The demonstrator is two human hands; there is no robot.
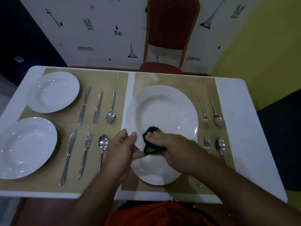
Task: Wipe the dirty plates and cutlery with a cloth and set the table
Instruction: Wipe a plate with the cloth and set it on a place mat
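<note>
The person is in the middle of wiping one white plate (162, 108), which is lifted and tilted over the right placemat (171, 79) of the table (236, 111). The left hand (120, 149) grips this plate at its near left rim, with the thumb on the upper face and the other fingers behind. The right hand (172, 144) lies on the dark and green cloth (150, 130) with fingers rather straight and presses it on the near part of the plate's face. A second plate (153, 175) rests on the mat under both hands. To do this step well, the left hand should probably keep a firm pinch, because the glazed plate looks smooth and the pressing comes near the held edge. The cloth should go in circles from the centre well out to the rim, and the plate can be turned so that the far part is reached too. The plate should stay over the mat and away from the fork (205, 118) and spoon (218, 120) on the right. The two plates at the left, far (55, 92) and near (27, 147), seem already laid with their cutlery
</note>
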